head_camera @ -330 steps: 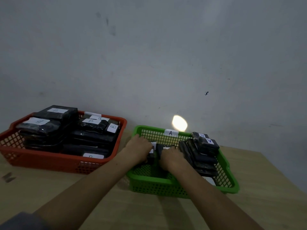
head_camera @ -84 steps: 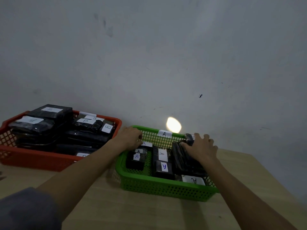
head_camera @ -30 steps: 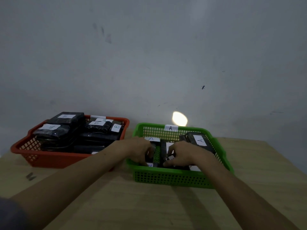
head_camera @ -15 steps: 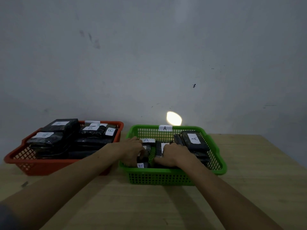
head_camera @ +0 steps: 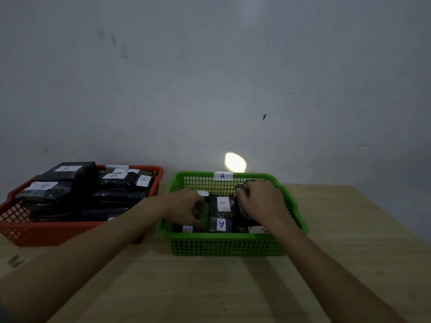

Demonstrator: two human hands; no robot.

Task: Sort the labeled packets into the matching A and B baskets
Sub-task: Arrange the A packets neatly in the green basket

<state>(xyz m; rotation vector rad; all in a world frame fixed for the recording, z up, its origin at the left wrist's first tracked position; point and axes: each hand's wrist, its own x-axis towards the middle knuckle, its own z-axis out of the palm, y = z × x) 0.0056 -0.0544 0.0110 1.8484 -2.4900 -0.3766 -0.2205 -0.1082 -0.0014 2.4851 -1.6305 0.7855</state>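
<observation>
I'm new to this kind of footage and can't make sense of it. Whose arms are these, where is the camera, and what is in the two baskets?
The camera sits on a person's head and looks down, so the arms are the wearer's own. On a wooden table stand two baskets. The orange basket on the left is piled with black packets labeled B. The green basket carries an A tag on its far rim and holds black packets labeled A. Both hands reach into it: the left hand rests among the packets at its left side, and the right hand closes over a dark packet near the back right. How firmly it grips is unclear.
</observation>
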